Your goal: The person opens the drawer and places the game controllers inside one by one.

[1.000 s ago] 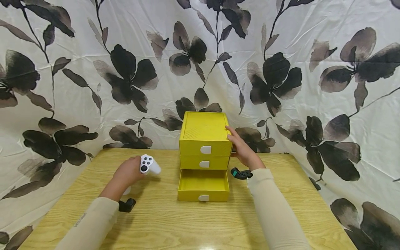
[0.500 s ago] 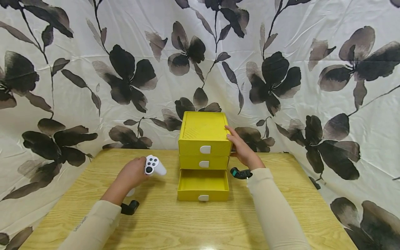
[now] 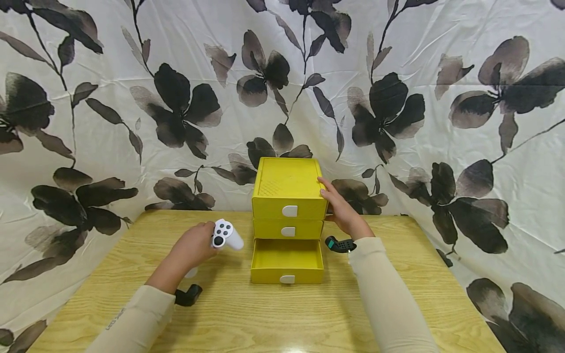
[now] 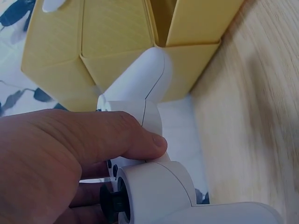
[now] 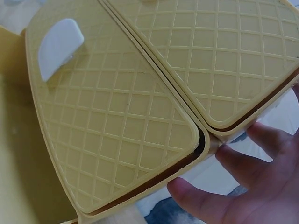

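My left hand (image 3: 192, 249) grips a white game controller (image 3: 228, 235) above the table, left of a yellow drawer unit (image 3: 289, 177). In the left wrist view the thumb lies across the middle of the controller (image 4: 135, 79), and a black thumbstick (image 4: 112, 201) shows below it. Of the unit's three drawers, the bottom drawer (image 3: 287, 260) stands pulled out, its visible inside bare. The upper two drawers are closed. My right hand (image 3: 345, 212) rests against the unit's right side, near the top edge. Its spread fingertips (image 5: 180, 186) touch along the casing in the right wrist view.
A wooden table (image 3: 247, 318) bears the unit. Behind it hangs a white cloth (image 3: 318, 122) with dark flowers. A black wrist device (image 3: 188, 295) sits at the left wrist, and another black device (image 3: 340, 244) at the right.
My left hand has carried the controller to the right, closer to the drawer unit. My right hand and the drawers have stayed as they were.
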`<act>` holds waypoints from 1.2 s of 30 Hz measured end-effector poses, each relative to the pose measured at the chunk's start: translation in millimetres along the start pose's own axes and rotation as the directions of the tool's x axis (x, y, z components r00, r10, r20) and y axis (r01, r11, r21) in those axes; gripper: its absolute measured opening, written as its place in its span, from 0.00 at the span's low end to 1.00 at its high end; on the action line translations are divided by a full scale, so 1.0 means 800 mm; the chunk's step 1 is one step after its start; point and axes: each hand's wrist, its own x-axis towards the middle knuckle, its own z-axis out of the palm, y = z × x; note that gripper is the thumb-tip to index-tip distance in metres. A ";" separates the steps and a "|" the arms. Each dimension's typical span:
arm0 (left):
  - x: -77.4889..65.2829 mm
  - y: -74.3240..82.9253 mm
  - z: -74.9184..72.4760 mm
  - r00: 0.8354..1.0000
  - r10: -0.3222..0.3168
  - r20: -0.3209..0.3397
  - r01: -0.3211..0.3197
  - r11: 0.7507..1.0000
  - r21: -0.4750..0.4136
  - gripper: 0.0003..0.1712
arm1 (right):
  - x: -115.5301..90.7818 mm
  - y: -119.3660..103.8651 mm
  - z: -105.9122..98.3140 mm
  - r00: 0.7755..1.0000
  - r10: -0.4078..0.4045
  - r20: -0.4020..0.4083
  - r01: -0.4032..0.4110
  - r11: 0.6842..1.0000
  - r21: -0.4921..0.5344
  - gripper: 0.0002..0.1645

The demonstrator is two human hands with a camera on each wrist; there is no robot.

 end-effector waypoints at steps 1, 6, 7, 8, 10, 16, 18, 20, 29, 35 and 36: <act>0.000 0.002 0.000 1.000 0.000 0.005 0.000 1.000 0.000 0.27 | 0.000 0.000 0.000 1.000 0.001 -0.002 -0.001 1.000 -0.002 0.34; 0.002 0.012 0.000 1.000 0.002 0.029 -0.002 1.000 -0.004 0.27 | 0.003 0.005 -0.002 1.000 -0.006 -0.006 0.006 1.000 -0.004 0.34; 0.002 0.014 0.000 1.000 0.005 0.030 -0.004 1.000 -0.006 0.26 | 0.002 0.005 -0.002 1.000 -0.008 -0.003 0.008 1.000 -0.004 0.34; 0.003 0.016 0.001 1.000 0.008 0.030 -0.008 1.000 -0.005 0.26 | 0.003 0.005 -0.002 1.000 -0.010 0.000 0.010 1.000 -0.002 0.34; 0.003 0.020 0.002 1.000 0.016 0.027 -0.016 1.000 0.001 0.25 | 0.003 0.005 -0.002 1.000 -0.013 0.005 0.013 1.000 0.003 0.34; 0.005 0.033 0.001 0.999 0.023 0.044 -0.024 0.999 0.023 0.26 | 0.004 0.007 -0.003 1.000 -0.009 0.004 0.009 1.000 0.006 0.34; 0.005 0.038 0.000 0.998 0.021 0.055 -0.022 0.999 0.024 0.27 | 0.004 0.007 -0.003 1.000 -0.009 0.002 0.009 1.000 0.005 0.34; 0.005 0.043 -0.001 0.998 0.023 0.063 -0.024 0.999 0.027 0.27 | 0.004 0.007 -0.003 1.000 -0.008 -0.001 0.008 1.000 0.004 0.34; 0.005 0.059 0.000 0.996 0.059 0.063 -0.062 0.997 0.049 0.28 | 0.003 0.006 -0.002 1.000 -0.010 0.007 0.010 1.000 0.005 0.34; 0.005 0.071 0.001 0.994 0.086 0.067 -0.089 0.995 0.047 0.28 | 0.004 0.006 -0.003 1.000 -0.006 0.008 0.006 1.000 0.002 0.34; 0.005 0.073 0.001 0.994 0.092 0.067 -0.095 0.994 0.046 0.28 | 0.004 0.006 -0.003 1.000 -0.005 0.007 0.005 1.000 0.001 0.34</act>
